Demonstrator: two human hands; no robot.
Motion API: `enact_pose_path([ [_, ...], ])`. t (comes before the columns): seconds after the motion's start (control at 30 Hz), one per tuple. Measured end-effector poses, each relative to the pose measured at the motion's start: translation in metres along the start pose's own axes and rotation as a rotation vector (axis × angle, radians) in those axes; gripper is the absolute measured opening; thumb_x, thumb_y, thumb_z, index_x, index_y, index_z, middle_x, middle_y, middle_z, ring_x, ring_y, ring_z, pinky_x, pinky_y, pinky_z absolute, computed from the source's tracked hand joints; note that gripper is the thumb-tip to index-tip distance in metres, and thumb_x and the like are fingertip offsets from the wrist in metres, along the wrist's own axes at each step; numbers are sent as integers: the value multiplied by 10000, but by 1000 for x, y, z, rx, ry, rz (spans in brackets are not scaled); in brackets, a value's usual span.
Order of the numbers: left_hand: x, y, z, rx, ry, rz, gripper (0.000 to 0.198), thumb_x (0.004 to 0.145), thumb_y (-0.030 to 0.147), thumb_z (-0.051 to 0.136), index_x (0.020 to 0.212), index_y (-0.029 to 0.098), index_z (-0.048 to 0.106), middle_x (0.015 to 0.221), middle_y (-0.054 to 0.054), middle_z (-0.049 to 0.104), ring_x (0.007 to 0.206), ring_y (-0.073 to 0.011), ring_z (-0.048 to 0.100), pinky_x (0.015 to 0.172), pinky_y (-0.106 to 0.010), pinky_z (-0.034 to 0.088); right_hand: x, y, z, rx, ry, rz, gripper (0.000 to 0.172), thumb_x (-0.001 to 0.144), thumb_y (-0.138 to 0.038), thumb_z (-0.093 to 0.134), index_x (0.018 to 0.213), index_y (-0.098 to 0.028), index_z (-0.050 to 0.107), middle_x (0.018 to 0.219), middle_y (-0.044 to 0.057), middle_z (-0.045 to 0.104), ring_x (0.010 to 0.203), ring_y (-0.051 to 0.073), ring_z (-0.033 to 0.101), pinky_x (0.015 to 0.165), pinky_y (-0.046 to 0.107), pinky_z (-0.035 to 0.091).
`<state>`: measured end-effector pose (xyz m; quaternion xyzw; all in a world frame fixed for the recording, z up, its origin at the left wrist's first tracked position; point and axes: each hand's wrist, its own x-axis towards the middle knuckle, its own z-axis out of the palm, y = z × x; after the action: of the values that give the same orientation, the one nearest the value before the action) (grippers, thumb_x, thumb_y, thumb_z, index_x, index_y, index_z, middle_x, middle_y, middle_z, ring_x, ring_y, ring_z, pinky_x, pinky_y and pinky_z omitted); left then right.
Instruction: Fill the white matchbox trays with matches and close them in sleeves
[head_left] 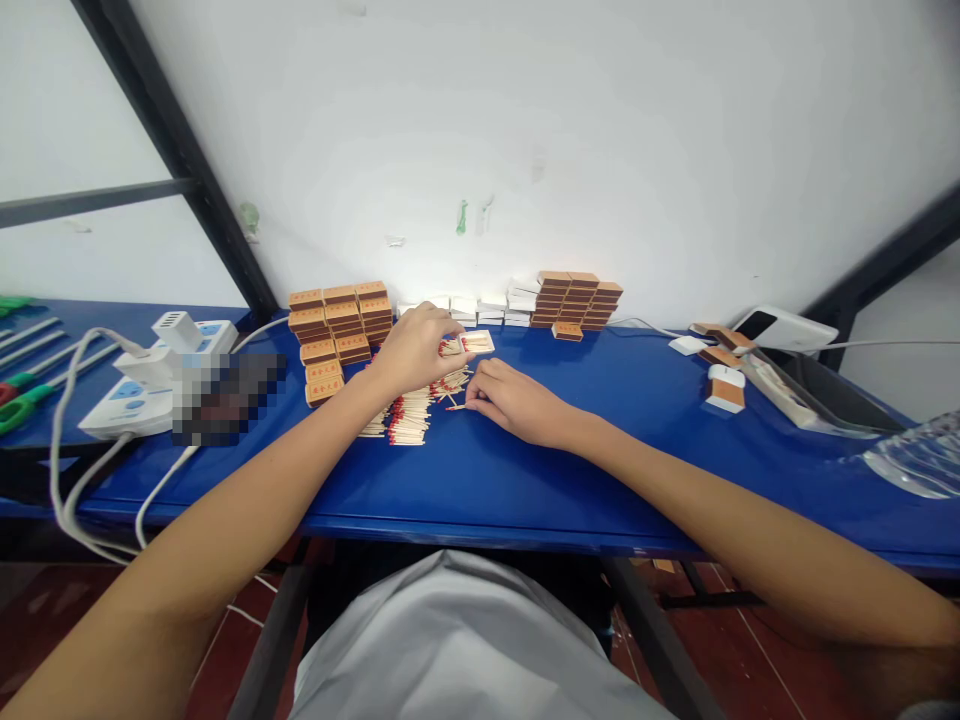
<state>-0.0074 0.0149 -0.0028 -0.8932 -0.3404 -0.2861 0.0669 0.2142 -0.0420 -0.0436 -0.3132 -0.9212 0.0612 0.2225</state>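
Note:
My left hand (418,345) grips a small white matchbox tray (484,342) between thumb and fingers, with red-tipped matches lying in it. Just to the right and lower, my right hand (517,398) pinches a single match (457,407), its red head pointing left. Below and beside both hands a pile of loose matches (409,415) is spread on the blue table. Part of that pile is hidden behind my left hand and forearm.
Stacked matchboxes (341,325) stand at the back left, more matchboxes (574,300) at the back right, with white trays (491,305) between them along the wall. A power strip (157,385) with cables lies left. A plastic bottle (919,455) and a white device (787,328) are right.

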Motion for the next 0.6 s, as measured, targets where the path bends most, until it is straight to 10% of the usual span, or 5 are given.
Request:
enact_pose_path([
  [0.6,-6,26,4,-147,-74,113,311,947,441,765,1117,181,780,1069,-105,771,1066,-287,671,962,-437,516,-9,20,-35,-392,203,74,172,1089,-292,511,1060,-186,643,1060,157,654,1025,328,573,870,456,499],
])
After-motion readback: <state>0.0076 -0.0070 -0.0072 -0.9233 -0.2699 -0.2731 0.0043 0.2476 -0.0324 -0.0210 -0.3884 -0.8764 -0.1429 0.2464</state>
